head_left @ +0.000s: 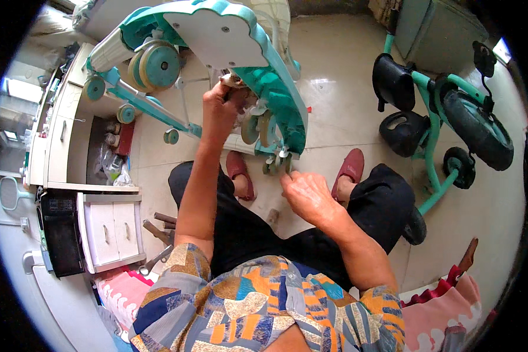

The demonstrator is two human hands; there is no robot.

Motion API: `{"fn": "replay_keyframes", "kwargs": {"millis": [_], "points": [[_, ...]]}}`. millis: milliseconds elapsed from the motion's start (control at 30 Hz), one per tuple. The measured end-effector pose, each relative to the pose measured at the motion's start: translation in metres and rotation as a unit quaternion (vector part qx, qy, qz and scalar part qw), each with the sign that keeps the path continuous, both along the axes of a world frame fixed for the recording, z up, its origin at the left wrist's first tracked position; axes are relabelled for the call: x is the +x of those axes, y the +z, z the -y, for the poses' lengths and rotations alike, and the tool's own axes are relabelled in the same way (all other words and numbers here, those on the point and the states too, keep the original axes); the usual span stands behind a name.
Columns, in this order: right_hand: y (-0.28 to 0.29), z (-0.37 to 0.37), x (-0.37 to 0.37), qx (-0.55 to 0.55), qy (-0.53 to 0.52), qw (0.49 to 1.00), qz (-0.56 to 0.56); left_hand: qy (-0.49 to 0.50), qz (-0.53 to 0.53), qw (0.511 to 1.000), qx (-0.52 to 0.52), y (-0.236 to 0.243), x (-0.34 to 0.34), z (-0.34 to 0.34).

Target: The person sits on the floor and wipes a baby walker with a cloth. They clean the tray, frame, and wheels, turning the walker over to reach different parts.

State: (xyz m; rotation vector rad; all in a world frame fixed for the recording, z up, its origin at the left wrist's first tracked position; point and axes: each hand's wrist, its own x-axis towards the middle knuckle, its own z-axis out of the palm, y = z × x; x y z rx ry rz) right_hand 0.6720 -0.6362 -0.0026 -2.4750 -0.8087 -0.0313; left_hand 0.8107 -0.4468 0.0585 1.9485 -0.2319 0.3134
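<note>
A teal and white wheeled frame (pixel 217 36), like an overturned baby walker, stands in front of me with its scalloped base raised. My left hand (pixel 220 105) reaches under the base, its fingers closed round a crumpled, brownish-white cloth (pixel 233 81); part of it is hidden by the hand and the frame. Pale double wheels (pixel 265 129) sit just right of that hand. At the frame's near lower end is a small caster wheel (pixel 285 163). The fingertips of my right hand (pixel 311 196) are closed at it, the thumb side turned toward the frame.
To the right, a teal tricycle (pixel 434 132) with black wheels lies on the tiled floor (pixel 337 126). White cabinets (pixel 110 232) line the left side. Wooden-handled tools (pixel 157 233) lie beside my left leg, and pink fabric (pixel 443 317) is at lower right.
</note>
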Motion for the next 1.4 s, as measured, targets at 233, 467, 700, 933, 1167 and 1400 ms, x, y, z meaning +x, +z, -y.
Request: {"fn": "replay_keyframes", "kwargs": {"millis": [233, 467, 700, 933, 1167, 1400], "points": [[-0.007, -0.003, -0.001, 0.006, 0.010, 1.000, 0.013, 0.083, 0.139, 0.984, 0.070, -0.015, -0.005, -0.001], [-0.009, 0.003, -0.005, 0.007, -0.003, 1.000, 0.018, 0.046, -0.067, 0.995, -0.055, 0.036, -0.031, 0.019], [-0.007, 0.001, -0.002, -0.001, 0.014, 1.000, 0.007, 0.078, 0.039, 0.994, 0.064, 0.017, -0.004, 0.023], [-0.005, 0.007, -0.002, -0.015, 0.005, 1.000, -0.008, 0.051, -0.091, 0.975, -0.194, -0.012, -0.020, -0.024], [-0.008, -0.001, 0.000, -0.024, 0.024, 0.999, -0.009, -0.014, -0.111, 0.985, -0.129, -0.048, -0.003, -0.007], [-0.010, -0.009, 0.000, -0.016, 0.033, 0.999, -0.003, -0.082, -0.131, 0.981, -0.117, -0.093, 0.001, -0.014]]}}
